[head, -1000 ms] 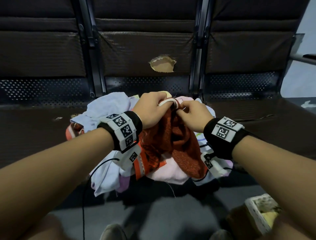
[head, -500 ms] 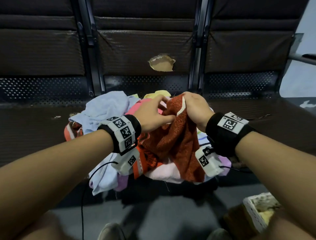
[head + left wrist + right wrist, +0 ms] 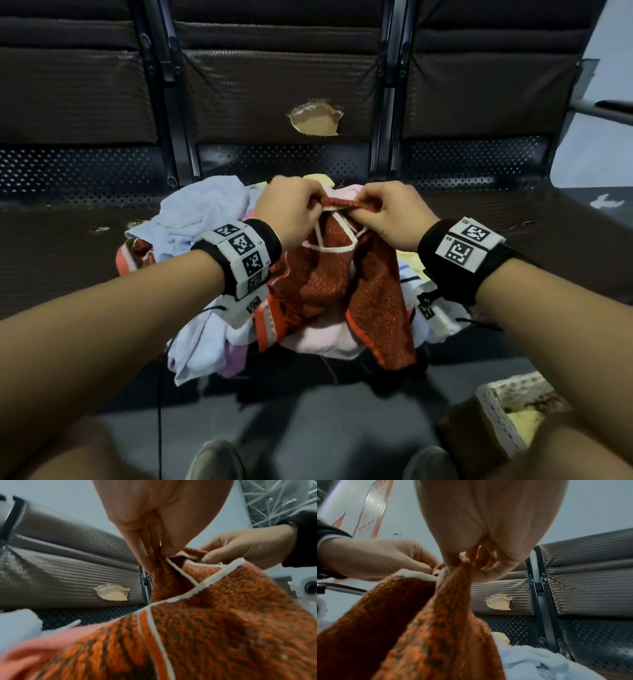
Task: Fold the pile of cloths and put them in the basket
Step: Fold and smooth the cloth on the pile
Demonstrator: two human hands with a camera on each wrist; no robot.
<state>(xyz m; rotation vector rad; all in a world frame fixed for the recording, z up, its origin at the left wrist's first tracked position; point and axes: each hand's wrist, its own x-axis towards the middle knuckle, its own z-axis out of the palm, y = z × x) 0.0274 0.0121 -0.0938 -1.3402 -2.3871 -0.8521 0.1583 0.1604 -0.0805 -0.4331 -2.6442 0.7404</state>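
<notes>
Cloths (image 3: 205, 219) lie in a mixed pile on the dark bench seat (image 3: 68, 260); at its left side is a pale blue one, and the orange towel (image 3: 325, 284) hangs over the middle. The left hand (image 3: 291, 209) pinches the top edge of this towel between thumb and fingers, and just beside it the right hand (image 3: 390, 212) pinches the same edge. Half a second ago the right hand held a bunched corner higher up; now both hands have come together on the white-trimmed hem, and the towel is lifted a little from the pile. I think the person is searching for the two corners to spread the towel, so folding of this piece is only beginning. At the far right, on the floor, the basket (image 3: 496, 421) stands well apart from the pile. The wrist bands (image 3: 246, 253) carry square black-and-white code marks; I can read no words or brand
</notes>
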